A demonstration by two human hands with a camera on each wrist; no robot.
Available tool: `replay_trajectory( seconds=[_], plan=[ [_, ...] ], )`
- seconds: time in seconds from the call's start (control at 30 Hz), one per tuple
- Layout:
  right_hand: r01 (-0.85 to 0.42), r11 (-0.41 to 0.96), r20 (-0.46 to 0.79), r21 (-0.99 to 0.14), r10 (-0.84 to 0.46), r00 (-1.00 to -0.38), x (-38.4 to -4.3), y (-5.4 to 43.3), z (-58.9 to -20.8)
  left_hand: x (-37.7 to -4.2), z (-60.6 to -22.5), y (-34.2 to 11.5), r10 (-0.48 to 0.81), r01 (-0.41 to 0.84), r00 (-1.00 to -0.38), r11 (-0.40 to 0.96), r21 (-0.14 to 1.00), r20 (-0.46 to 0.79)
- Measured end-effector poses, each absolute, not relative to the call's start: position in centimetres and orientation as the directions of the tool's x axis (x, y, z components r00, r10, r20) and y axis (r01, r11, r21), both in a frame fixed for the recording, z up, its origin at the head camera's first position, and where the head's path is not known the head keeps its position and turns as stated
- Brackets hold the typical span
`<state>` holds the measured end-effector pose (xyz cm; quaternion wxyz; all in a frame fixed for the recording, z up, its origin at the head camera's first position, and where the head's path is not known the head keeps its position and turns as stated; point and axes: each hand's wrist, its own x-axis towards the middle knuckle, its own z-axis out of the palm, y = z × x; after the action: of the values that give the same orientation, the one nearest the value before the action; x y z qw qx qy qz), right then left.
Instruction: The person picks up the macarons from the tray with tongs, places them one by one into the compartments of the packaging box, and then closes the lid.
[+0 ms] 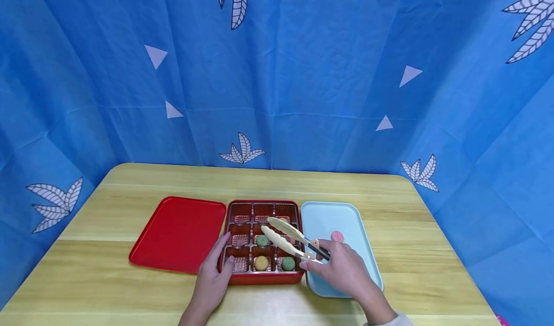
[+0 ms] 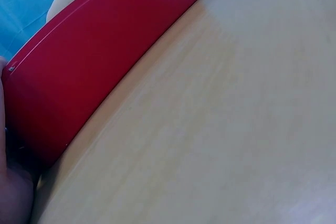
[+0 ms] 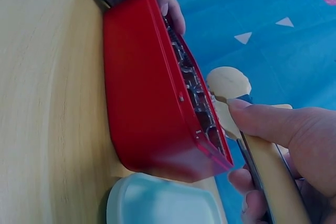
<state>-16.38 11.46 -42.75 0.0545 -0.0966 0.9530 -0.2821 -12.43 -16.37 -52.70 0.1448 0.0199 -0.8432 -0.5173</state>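
A red box with a compartmented insert holds several small round pastries, including a yellow one and a green one. My left hand rests against the box's left side, thumb and fingertips over its rim. In my right hand I grip a pair of tongs with broad cream tips. The tips stand apart above the middle of the box, with nothing between them. A pink round pastry lies on the light blue tray, just beyond my right hand.
A flat red tray or lid lies left of the box. The blue tray stands close against the box's right side. Everything is on a wooden table, with a blue patterned curtain behind and around it.
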Motion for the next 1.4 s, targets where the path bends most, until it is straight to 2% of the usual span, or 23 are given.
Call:
replay_trajectory(
  seconds=[1.0, 1.4],
  plan=[
    [-0.084, 0.876, -0.052, -0.475, -0.123, -0.991, -16.3, 15.7, -42.5, -12.7, -52.8, -16.3, -0.191, 0.078, -0.964, 0.466, 0.882, 0.187],
    [0.008, 0.894, -0.116, -0.449, -0.05, -0.992, -15.6, 18.9, -42.8, -12.6, -52.8, -16.3, -0.193, 0.087, -0.961, 0.476, 0.875, 0.2]
  ],
)
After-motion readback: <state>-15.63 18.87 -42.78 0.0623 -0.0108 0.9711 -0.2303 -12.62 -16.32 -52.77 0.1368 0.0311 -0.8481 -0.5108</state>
